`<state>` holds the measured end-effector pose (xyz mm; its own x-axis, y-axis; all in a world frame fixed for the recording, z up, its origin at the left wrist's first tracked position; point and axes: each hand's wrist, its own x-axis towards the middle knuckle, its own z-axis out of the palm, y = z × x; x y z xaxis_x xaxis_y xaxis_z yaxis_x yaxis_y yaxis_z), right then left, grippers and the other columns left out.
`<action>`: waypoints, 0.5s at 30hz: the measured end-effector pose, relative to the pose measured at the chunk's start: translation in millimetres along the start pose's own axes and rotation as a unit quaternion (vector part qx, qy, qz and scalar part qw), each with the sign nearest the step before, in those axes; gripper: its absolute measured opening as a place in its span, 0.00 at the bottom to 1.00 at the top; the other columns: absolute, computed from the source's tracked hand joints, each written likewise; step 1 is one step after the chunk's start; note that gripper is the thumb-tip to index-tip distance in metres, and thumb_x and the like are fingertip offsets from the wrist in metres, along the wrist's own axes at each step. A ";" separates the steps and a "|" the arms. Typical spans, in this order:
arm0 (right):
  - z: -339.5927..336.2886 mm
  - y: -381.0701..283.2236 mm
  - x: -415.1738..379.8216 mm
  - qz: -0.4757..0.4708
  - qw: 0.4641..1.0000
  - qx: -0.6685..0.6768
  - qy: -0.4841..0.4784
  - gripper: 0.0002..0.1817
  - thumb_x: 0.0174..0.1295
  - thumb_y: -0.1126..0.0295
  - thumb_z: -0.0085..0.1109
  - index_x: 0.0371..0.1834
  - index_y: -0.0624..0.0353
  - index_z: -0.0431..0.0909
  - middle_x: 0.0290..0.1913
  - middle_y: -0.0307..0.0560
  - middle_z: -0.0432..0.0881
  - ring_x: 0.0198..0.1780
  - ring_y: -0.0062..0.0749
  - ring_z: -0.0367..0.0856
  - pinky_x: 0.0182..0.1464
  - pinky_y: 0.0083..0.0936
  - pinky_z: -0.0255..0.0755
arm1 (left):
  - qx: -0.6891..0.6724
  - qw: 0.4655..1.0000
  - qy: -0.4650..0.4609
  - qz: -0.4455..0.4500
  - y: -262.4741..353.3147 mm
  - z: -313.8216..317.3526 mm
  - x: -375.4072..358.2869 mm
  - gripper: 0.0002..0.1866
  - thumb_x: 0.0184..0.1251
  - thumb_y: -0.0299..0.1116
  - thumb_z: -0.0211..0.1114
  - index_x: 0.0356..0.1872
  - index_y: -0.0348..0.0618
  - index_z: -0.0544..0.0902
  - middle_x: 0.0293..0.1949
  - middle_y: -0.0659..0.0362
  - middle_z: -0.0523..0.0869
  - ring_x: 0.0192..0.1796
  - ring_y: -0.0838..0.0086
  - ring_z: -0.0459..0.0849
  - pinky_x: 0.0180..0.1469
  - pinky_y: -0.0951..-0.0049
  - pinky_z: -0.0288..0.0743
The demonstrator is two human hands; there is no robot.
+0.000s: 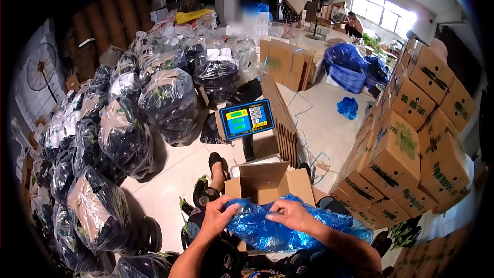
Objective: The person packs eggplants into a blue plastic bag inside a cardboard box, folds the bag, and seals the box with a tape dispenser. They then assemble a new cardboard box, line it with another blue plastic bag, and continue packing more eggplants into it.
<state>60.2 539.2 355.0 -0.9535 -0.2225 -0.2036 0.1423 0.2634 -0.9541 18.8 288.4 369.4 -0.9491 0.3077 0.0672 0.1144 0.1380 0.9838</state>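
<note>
A crumpled blue plastic bag [303, 229] stretches between my two hands, over the near side of an open cardboard box [267, 177]. My left hand [218, 216] pinches the bag's left end. Further right, my right hand [293, 215] grips the bag's upper edge with fingers closed. The box's flaps stand up, and its inside is bare cardboard where I can see it. Behind the box rises a digital scale display [246, 118] on a post, its platform [257, 160] partly hidden under the box. Loose eggplants [198, 188] lie on the floor to the left.
Clear bags of eggplants [123, 134] crowd the left side. Stacked printed cartons [393, 149] wall off the right. Flattened cardboard [280, 118] leans behind the scale. Blue plastic [347, 108] lies on the floor. One person [290, 0] carries a box at the back; another [353, 24] crouches near the window.
</note>
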 end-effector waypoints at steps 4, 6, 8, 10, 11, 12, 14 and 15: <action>23.7 -22.9 -24.3 -0.159 0.971 -0.177 -0.032 0.11 0.60 0.63 0.63 0.33 0.61 0.77 0.38 0.50 0.78 0.40 0.40 0.79 0.40 0.30 0.73 | 0.024 0.993 0.083 0.081 -17.3 0.2 12.8 0.06 0.64 0.27 0.59 0.37 0.34 0.81 0.27 0.60 0.83 0.31 0.79 0.80 0.37 0.77 0.74; 46.0 -31.7 -52.2 -0.321 0.868 -0.357 -0.125 0.09 0.61 0.64 0.59 0.35 0.59 0.78 0.43 0.49 0.78 0.48 0.40 0.78 0.46 0.34 0.72 | 0.075 0.986 0.129 0.076 -28.3 -6.9 26.7 0.07 0.64 0.27 0.56 0.36 0.34 0.80 0.27 0.58 0.81 0.32 0.76 0.78 0.38 0.74 0.73; 67.0 -30.7 -74.1 -0.399 0.811 -0.394 -0.170 0.09 0.62 0.65 0.56 0.38 0.59 0.78 0.49 0.49 0.77 0.53 0.41 0.76 0.52 0.38 0.71 | 0.053 0.989 0.132 0.046 -29.9 -11.5 39.7 0.12 0.66 0.34 0.53 0.37 0.36 0.80 0.32 0.61 0.79 0.37 0.75 0.76 0.44 0.72 0.71; 55.5 -43.8 -68.7 -0.387 0.832 -0.340 -0.205 0.11 0.56 0.67 0.59 0.39 0.61 0.80 0.53 0.55 0.78 0.57 0.47 0.76 0.56 0.41 0.72 | 0.026 0.991 0.130 -0.012 -35.9 -15.9 43.3 0.12 0.68 0.34 0.52 0.40 0.38 0.80 0.34 0.58 0.82 0.36 0.75 0.78 0.43 0.72 0.74; 51.2 -37.9 -52.6 -0.461 0.830 -0.304 -0.075 0.10 0.56 0.69 0.62 0.38 0.62 0.80 0.49 0.56 0.80 0.54 0.49 0.79 0.51 0.41 0.76 | -0.037 0.987 0.134 -0.081 -16.7 -13.1 37.5 0.10 0.68 0.34 0.52 0.37 0.40 0.79 0.31 0.59 0.81 0.33 0.76 0.78 0.38 0.74 0.75; 33.2 -44.0 -43.6 -0.426 0.848 -0.315 -0.032 0.14 0.56 0.72 0.66 0.44 0.63 0.78 0.46 0.56 0.81 0.48 0.50 0.81 0.46 0.40 0.78 | -0.042 0.988 0.136 -0.063 -19.6 -15.7 40.3 0.09 0.69 0.34 0.53 0.35 0.41 0.78 0.29 0.60 0.80 0.30 0.77 0.78 0.34 0.76 0.74; 9.4 -39.1 -32.4 -0.258 0.942 -0.183 0.109 0.23 0.54 0.71 0.69 0.53 0.64 0.75 0.47 0.57 0.81 0.46 0.49 0.81 0.47 0.38 0.77 | -0.190 0.967 0.125 -0.117 -19.1 -11.1 41.5 0.09 0.69 0.32 0.53 0.38 0.40 0.79 0.31 0.62 0.80 0.32 0.79 0.78 0.37 0.78 0.74; 2.9 -37.7 -32.0 -0.194 0.951 -0.218 0.104 0.26 0.53 0.73 0.69 0.56 0.64 0.74 0.48 0.54 0.81 0.45 0.43 0.81 0.45 0.33 0.76 | -0.197 0.963 0.144 -0.116 -29.1 -9.1 37.2 0.09 0.69 0.32 0.53 0.39 0.40 0.79 0.31 0.63 0.80 0.33 0.79 0.78 0.38 0.78 0.74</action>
<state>86.1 533.7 396.8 -0.9502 -0.2040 0.2356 -0.3111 0.5736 -0.7578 -22.5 287.2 344.8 -0.9843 0.0295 -0.1741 -0.1763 -0.2133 0.9609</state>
